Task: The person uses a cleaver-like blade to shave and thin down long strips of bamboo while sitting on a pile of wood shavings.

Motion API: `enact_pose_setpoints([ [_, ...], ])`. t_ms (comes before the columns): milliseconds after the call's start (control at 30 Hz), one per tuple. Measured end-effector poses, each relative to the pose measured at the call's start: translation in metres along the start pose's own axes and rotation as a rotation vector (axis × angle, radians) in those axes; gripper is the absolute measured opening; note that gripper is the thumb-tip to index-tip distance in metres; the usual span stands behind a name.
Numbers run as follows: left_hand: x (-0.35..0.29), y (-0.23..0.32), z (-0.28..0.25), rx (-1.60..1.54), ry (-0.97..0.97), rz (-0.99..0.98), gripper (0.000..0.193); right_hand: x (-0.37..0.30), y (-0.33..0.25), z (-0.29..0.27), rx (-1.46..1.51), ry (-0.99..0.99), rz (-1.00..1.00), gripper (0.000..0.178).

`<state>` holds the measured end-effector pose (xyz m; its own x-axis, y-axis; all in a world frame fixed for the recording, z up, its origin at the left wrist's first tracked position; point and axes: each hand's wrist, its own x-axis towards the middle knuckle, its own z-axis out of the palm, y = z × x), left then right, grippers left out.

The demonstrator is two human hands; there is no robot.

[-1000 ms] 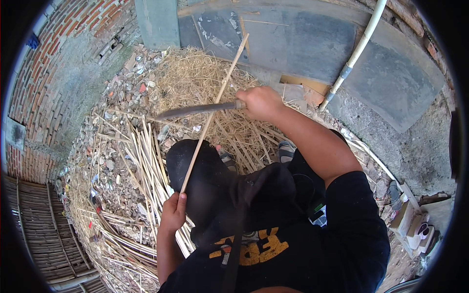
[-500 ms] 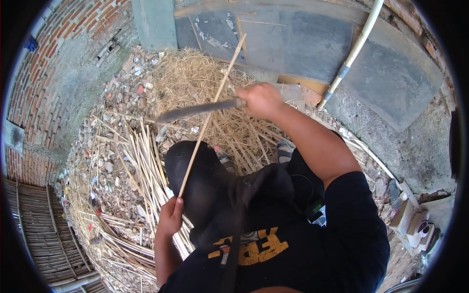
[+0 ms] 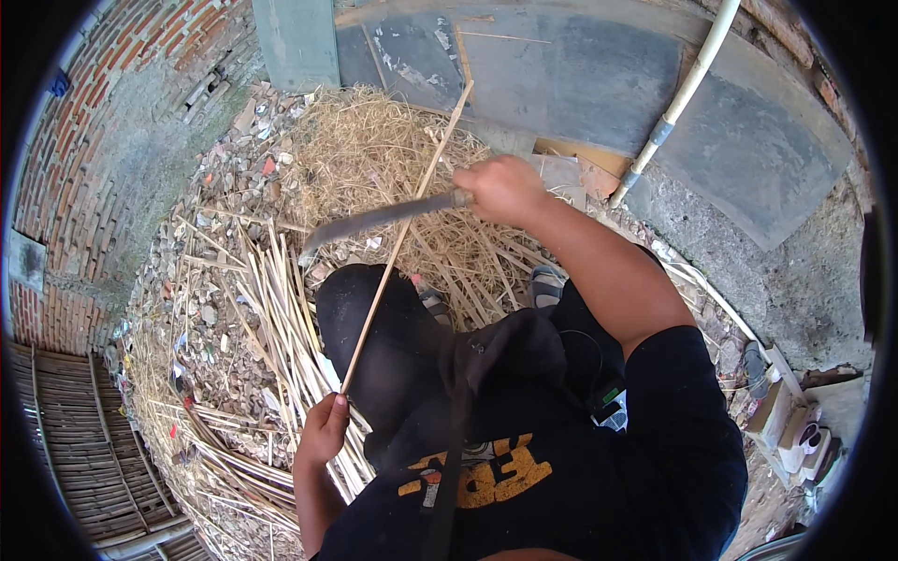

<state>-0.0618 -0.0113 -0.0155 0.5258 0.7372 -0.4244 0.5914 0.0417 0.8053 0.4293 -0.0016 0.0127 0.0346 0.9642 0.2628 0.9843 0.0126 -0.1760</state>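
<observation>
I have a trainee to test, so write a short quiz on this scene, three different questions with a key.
1. Multiple choice: which hand holds the long, dark grey metal knife? A) left; B) right; C) both.
2. True or false: the left hand holds a long, thin, pale tan wood-like strip.
3. Fill in: the pile of loose pale tan strips lies to the ___ of the black-clothed legs.

Key: 1. B, the right hand; 2. true; 3. left.
</observation>
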Motion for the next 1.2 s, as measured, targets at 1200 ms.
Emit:
enact_pose_setpoints([
  [1200, -0.021, -0.035, -0.017, 0.005, 0.037, -0.077, 0.053, -0.002, 0.034, -0.003, 0.018, -0.055, 0.082, 0.023],
])
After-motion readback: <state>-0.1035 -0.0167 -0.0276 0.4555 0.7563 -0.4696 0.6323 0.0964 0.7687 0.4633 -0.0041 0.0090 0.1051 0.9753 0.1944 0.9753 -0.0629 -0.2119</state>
